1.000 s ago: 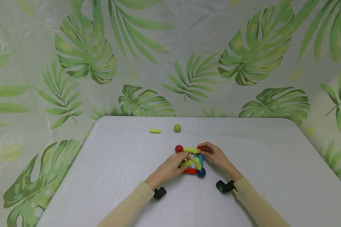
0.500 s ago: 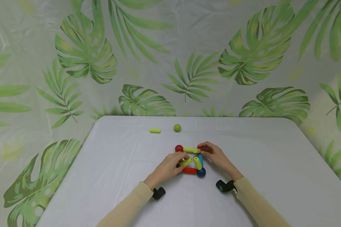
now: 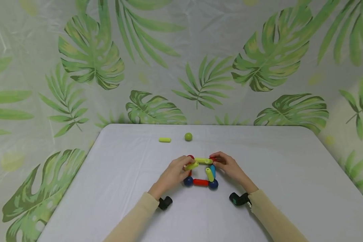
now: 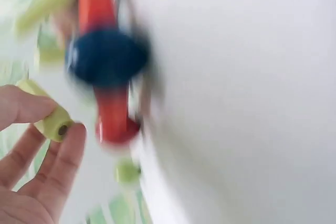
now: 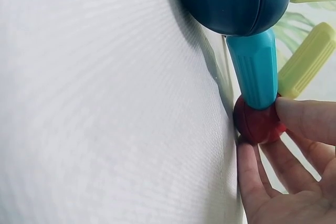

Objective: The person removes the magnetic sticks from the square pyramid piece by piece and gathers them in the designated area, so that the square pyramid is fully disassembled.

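My left hand (image 3: 176,168) pinches a yellow-green magnetic rod (image 3: 191,166) between thumb and fingers, above the left side of a four-cornered frame of rods and balls. Its free end, with a dark magnet, shows in the left wrist view. The far-left red ball (image 3: 190,157) lies partly behind this hand. My right hand (image 3: 227,164) grips the far-right red ball (image 5: 257,120), which joins a light blue rod (image 5: 253,66). Dark blue balls (image 3: 188,181) form the near corners, with a red rod (image 3: 201,182) between them. A yellow-green rod (image 3: 210,174) stands up from the near-right ball.
Behind the frame, a loose yellow-green rod (image 3: 164,139) and a green ball (image 3: 188,136) lie on the white table (image 3: 133,151). A leaf-patterned cloth (image 3: 199,67) hangs beyond its far edge. Each wrist wears a small black camera (image 3: 238,199).
My left hand has lifted away from the near-left blue ball and moved left and farther back, still holding the rod. That ball now shows. The right hand stays on the red ball.
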Available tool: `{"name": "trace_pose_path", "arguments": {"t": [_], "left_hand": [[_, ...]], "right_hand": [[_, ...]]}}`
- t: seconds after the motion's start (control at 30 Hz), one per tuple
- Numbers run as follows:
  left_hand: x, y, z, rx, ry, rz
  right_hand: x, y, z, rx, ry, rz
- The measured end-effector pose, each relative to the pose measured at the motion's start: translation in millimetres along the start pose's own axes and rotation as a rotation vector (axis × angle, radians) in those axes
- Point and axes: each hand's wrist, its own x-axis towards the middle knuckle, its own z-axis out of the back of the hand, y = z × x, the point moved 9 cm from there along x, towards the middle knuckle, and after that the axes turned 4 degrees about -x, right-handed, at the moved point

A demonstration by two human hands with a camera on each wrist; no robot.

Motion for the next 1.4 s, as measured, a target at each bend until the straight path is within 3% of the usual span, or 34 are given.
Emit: {"name": "trace_pose_path", "arguments": {"t": [0.27,0.47,0.63,1.13,1.2,1.27,1.33,1.4], "left_hand": [[21.0,84.2,61.6,0.119,-0.095,0.203],[29.8,130.9,73.8,0.164,-0.039,0.372],[30.6,147.9,78.1,0.179,-0.042,0.446],[34.4,146.3,86.8,0.193,-0.107,0.429],[35.0,136.9,87.1,0.170,-0.136,0.389],[37.7,119.5,82.5,0.109,-0.153,0.310],[41.2,94.3,70.0,0.004,-0.129,0.214],[44.4,66.0,50.4,-0.108,-0.065,0.124]], "right_hand": [[-0.1,-5,1,0.001,-0.008,0.006],[-0.3,-5,-2,-0.004,-0.002,0.008],[-1.2,-4,-3,0.012,0.002,-0.003],[-0.3,-4,0,0.009,-0.001,-0.010],[0.3,-4,-1,0.015,-0.004,-0.017],[0.8,-5,-1,0.009,-0.001,-0.017],[1.1,-5,-1,0.006,-0.002,-0.022],[1.4,-5,0,0.004,-0.006,-0.018]]}}
